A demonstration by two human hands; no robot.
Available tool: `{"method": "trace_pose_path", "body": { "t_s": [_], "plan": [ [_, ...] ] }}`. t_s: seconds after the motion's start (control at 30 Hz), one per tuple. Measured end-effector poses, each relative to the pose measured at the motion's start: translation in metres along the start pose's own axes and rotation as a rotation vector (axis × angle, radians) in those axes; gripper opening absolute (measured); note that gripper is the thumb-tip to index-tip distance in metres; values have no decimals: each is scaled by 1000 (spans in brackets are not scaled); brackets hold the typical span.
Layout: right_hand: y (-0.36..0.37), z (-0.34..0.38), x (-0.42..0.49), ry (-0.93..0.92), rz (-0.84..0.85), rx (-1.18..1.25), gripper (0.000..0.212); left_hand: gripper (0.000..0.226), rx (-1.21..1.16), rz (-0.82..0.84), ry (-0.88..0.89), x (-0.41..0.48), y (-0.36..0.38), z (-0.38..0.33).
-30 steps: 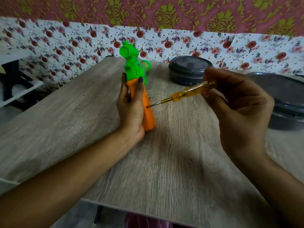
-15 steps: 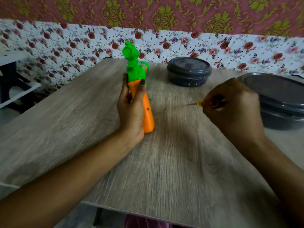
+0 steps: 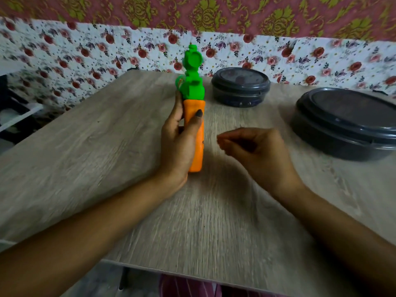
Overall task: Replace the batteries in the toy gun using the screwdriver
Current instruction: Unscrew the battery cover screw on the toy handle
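Observation:
The toy gun (image 3: 194, 133) stands upright on the wooden table (image 3: 107, 146), green body on top and orange grip below. My left hand (image 3: 177, 144) grips the orange handle, thumb across its front. A small screw hole shows on the grip's right side. Just right of the grip hovers my right hand (image 3: 255, 146), fingers curled, thumb and fingertips pinched together and pointing at the gun. It is apart from the gun. No screwdriver is plainly in view, and whether anything sits inside the right hand is hidden.
Two dark round lidded containers stand on the table: a smaller one (image 3: 240, 87) behind the gun and a larger one (image 3: 347, 123) at the right edge. A floral-papered wall runs behind. The table's front edge lies close to me.
My right hand has drawn the screwdriver away from the grip, then moved left and down toward the gun; the screwdriver no longer shows. My left hand has turned the gun slightly.

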State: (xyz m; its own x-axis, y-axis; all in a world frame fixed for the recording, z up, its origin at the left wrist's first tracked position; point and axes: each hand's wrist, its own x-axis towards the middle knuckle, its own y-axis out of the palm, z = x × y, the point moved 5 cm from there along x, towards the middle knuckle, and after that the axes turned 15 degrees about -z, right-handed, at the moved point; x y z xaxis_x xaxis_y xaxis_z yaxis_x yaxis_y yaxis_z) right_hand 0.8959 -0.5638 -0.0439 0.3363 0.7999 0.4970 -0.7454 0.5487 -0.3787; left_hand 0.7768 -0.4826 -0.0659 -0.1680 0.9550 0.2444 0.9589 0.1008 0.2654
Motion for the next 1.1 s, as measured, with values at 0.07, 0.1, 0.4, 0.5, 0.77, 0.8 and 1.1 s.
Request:
{"method": "trace_pose_path", "body": {
  "t_s": [0.07,0.1,0.4,0.5,0.77,0.8,1.1],
  "plan": [
    [14,-5,-6,147,-16,175,16,59,52,12,55,-2,1,0],
    [18,-7,-9,190,-24,231,16,64,71,19,78,-3,2,-1],
    [20,-14,-12,298,-83,401,13,70,178,27,186,-9,6,-8],
    [19,-14,-12,293,-94,403,11,71,206,33,200,-10,7,-9],
    [20,-13,-14,304,-69,432,13,71,227,29,220,-9,5,-8],
    [20,-13,-14,307,-70,432,13,71,229,32,222,-9,5,-8],
    [20,-13,-13,315,-77,424,10,70,205,34,233,-9,7,-8]
  ]
}}
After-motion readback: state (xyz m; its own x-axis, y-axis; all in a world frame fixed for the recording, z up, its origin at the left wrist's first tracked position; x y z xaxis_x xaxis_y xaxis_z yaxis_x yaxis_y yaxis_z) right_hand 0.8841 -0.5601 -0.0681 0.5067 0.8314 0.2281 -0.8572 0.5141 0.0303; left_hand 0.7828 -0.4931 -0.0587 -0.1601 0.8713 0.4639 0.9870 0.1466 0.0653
